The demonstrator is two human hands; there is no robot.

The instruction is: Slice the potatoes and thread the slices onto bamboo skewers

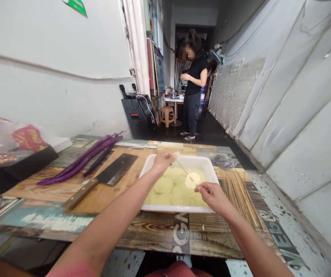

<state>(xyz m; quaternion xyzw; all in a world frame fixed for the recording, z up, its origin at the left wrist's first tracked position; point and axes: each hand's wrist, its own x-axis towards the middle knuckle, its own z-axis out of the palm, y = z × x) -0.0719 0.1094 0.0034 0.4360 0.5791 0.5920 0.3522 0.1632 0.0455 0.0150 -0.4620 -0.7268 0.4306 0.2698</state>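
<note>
A white plastic tub (177,209) holds pale yellow round slices, apparently potato, lying in liquid. Above it, a thin skewer (183,167) slants between my two hands, with one bright potato slice (191,180) on it. My left hand (163,162) is closed at the far end of the skewer, by a small pale piece (177,156) I cannot identify. At the near end, my right hand (213,195) pinches the skewer close to the slice's edge.
Right of the tub lie many bamboo skewers (239,196) and a crumpled grey plastic bag (225,161). To the left, a cleaver (118,169) rests on a wooden cutting board (104,200), with purple eggplants (79,161) beyond. A person (196,77) stands farther back.
</note>
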